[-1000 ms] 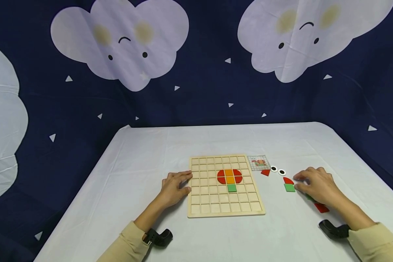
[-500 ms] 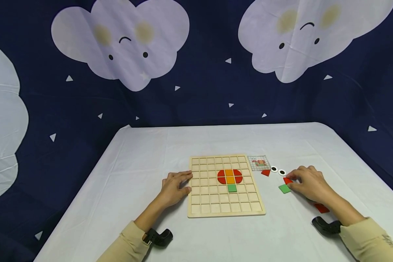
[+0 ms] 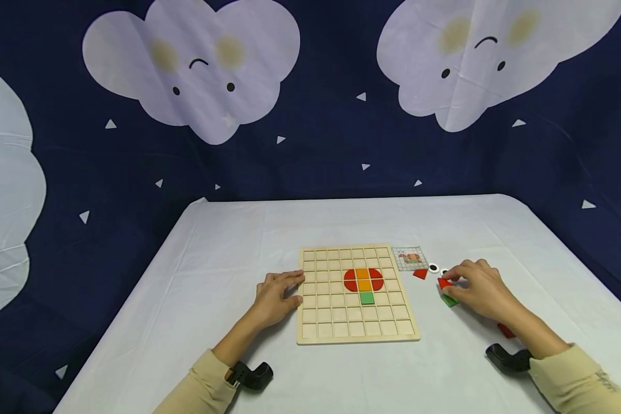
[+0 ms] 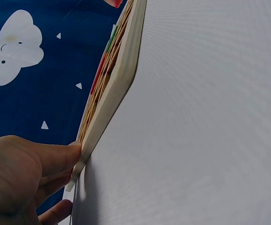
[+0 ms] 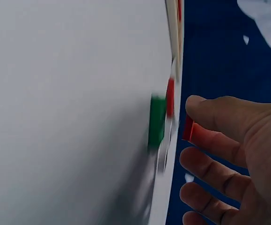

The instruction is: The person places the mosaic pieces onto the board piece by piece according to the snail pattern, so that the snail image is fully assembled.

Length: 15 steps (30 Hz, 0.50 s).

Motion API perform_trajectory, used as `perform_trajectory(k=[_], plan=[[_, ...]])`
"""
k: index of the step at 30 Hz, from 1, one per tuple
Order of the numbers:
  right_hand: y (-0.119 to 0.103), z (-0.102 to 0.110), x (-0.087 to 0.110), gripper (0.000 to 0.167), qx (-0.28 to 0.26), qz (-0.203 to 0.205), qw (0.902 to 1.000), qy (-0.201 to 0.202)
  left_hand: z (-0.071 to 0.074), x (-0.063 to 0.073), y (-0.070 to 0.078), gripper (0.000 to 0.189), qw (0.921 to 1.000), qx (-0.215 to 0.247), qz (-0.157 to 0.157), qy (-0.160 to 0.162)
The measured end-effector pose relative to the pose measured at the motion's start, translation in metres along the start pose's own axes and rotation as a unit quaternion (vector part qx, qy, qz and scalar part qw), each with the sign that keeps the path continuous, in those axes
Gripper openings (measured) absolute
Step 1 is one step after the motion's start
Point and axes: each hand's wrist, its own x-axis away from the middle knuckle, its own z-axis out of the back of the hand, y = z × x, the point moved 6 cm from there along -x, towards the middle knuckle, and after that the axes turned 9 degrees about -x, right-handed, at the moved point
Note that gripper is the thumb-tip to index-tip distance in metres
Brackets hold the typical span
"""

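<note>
My left hand [image 3: 273,299] rests against the left edge of a wooden grid board [image 3: 323,315], fingertips and thumb at its rim. On the board, red quarter-round tiles [image 3: 376,280] flank an orange strip [image 3: 363,280], with a green square tile [image 3: 367,298] below. To the board's right, my right hand [image 3: 478,288] pinches a red tile [image 5: 188,128] between thumb and index finger, held above the table. Right under that hand is another green tile [image 3: 449,301], partly hidden by the fingers. The other fingers of this hand are spread loosely in the right wrist view.
A small pattern card [image 3: 410,259] lies at the board's upper right corner. Near it are a red tile [image 3: 420,274] and two eye discs [image 3: 433,268], one partly covered by the right hand. Another red tile [image 3: 506,330] shows beside the right wrist. The tablecloth [image 3: 227,241] is white.
My right hand has moved left and slightly away from me, picking up the red tile. The green tile beside it has turned and shifted a little left. My left hand has stayed put.
</note>
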Motion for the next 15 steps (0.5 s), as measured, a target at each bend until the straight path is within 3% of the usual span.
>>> perform_trajectory(k=[8,15], plan=[[-0.043,-0.020,-0.004,0.018,-0.029,0.055,0.9980,0.002,0.000,0.000,0.001,0.045,1.0000,0.000,0.001,0.000],[-0.076,-0.041,-0.012,0.021,-0.035,0.081,0.9961,-0.006,0.000,0.000,0.001,0.045,1.0000,-0.003,-0.003,0.004]])
